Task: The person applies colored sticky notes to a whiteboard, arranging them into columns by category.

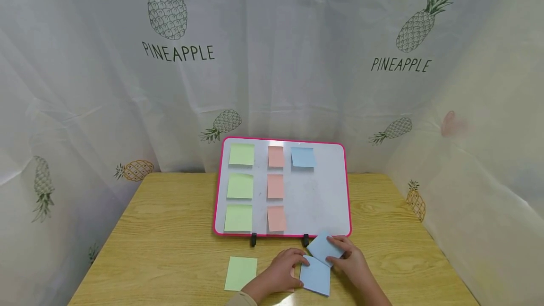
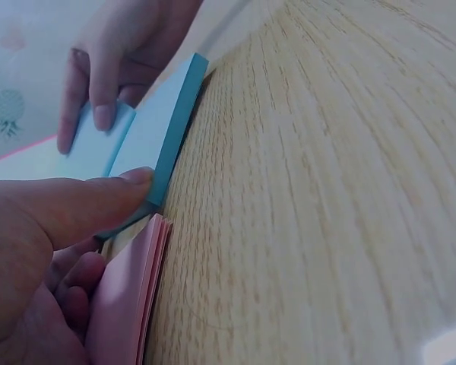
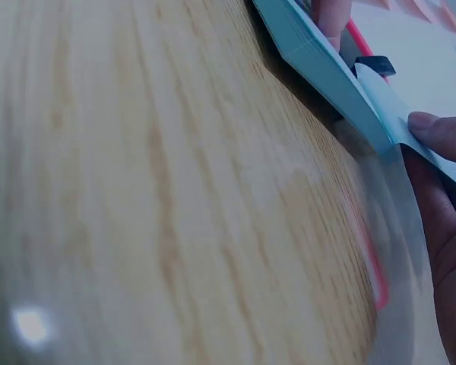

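Observation:
My left hand point(image 1: 284, 270) grips the left side of a blue sticky-note pad point(image 1: 315, 278), low on the table; its thumb lies along the pad's edge in the left wrist view. Just above that pad, my right hand point(image 1: 350, 262) pinches a single blue sticky note point(image 1: 322, 246) between thumb and fingers. The note is tilted, and one corner meets the pad's upper edge. Mostly hidden under my left hand is a pink sticky-note pad point(image 2: 125, 296). A green sticky-note pad point(image 1: 241, 273) lies to the left of that hand.
Behind the hands a pink-framed whiteboard point(image 1: 325, 197) leans on black stand feet point(image 1: 253, 240). It bears a column of three green notes point(image 1: 240, 186), three pink notes point(image 1: 275, 186) and one blue note point(image 1: 303, 157). A pineapple-print curtain point(image 1: 289, 74) surrounds the wooden table point(image 1: 170, 230).

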`<control>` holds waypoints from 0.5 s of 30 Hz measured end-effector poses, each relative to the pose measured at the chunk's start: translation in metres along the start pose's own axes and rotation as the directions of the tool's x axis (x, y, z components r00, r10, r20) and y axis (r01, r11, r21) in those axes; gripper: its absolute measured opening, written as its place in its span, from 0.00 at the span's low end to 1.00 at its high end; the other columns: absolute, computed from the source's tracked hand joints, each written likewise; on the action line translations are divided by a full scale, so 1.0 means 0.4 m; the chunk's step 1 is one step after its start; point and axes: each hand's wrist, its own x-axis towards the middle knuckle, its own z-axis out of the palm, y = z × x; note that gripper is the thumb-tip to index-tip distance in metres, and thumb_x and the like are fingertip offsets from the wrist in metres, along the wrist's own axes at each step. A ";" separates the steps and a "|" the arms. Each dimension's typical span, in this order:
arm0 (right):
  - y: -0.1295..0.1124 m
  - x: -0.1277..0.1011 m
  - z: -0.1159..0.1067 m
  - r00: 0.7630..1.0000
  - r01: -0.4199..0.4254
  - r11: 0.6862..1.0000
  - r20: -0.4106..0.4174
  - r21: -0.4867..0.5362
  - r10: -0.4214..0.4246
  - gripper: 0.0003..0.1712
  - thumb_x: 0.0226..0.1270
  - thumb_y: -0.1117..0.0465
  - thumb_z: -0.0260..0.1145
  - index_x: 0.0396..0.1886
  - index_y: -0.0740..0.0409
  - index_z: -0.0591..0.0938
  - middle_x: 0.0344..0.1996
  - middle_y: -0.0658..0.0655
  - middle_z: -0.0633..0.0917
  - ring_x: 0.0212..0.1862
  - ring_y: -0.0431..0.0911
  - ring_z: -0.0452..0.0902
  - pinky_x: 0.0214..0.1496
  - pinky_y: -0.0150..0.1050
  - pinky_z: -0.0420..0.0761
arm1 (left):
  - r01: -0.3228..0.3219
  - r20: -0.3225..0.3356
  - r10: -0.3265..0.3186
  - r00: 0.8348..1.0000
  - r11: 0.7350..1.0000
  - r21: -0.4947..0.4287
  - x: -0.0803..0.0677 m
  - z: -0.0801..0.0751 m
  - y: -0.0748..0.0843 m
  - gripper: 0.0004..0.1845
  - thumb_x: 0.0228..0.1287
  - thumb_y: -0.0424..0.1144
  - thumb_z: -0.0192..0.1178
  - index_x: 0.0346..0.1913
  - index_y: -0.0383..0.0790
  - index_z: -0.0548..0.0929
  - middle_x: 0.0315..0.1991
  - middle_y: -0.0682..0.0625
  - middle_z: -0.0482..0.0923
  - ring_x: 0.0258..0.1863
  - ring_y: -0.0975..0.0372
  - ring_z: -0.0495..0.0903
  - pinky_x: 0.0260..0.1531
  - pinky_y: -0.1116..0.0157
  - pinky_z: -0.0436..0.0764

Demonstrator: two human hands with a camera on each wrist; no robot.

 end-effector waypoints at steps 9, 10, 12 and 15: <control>-0.005 0.012 -0.012 0.998 -0.046 0.999 0.039 0.020 0.046 0.30 0.48 0.76 0.75 0.55 0.63 0.83 0.50 0.56 0.79 0.47 0.46 0.73 0.43 0.30 0.78 | 0.031 0.014 -0.031 0.999 0.999 -0.008 0.000 0.003 0.008 0.22 0.50 0.41 0.76 0.50 0.55 0.83 0.61 0.61 0.69 0.62 0.60 0.67 0.60 0.55 0.67; -0.006 0.014 -0.014 0.998 -0.052 0.998 0.045 0.020 0.051 0.30 0.49 0.77 0.74 0.56 0.63 0.82 0.50 0.56 0.79 0.47 0.47 0.73 0.44 0.30 0.78 | 0.037 0.017 -0.037 0.999 0.999 -0.008 0.000 0.002 0.010 0.21 0.51 0.41 0.75 0.50 0.55 0.83 0.61 0.61 0.69 0.62 0.60 0.67 0.60 0.55 0.67; -0.010 0.020 -0.018 0.997 -0.061 0.998 0.058 0.019 0.060 0.31 0.51 0.77 0.73 0.58 0.63 0.81 0.50 0.57 0.79 0.48 0.48 0.72 0.43 0.30 0.78 | 0.046 0.023 -0.046 0.999 0.999 -0.005 0.000 -0.001 0.014 0.21 0.51 0.42 0.75 0.50 0.55 0.83 0.61 0.61 0.69 0.61 0.61 0.67 0.60 0.55 0.67; -0.018 0.031 -0.025 0.997 -0.042 0.999 0.070 0.022 0.040 0.31 0.51 0.78 0.72 0.58 0.65 0.80 0.50 0.58 0.79 0.46 0.48 0.72 0.41 0.31 0.79 | 0.050 0.025 -0.050 0.998 0.999 0.021 0.001 -0.006 0.020 0.22 0.51 0.42 0.75 0.50 0.55 0.83 0.61 0.61 0.69 0.61 0.61 0.67 0.60 0.57 0.67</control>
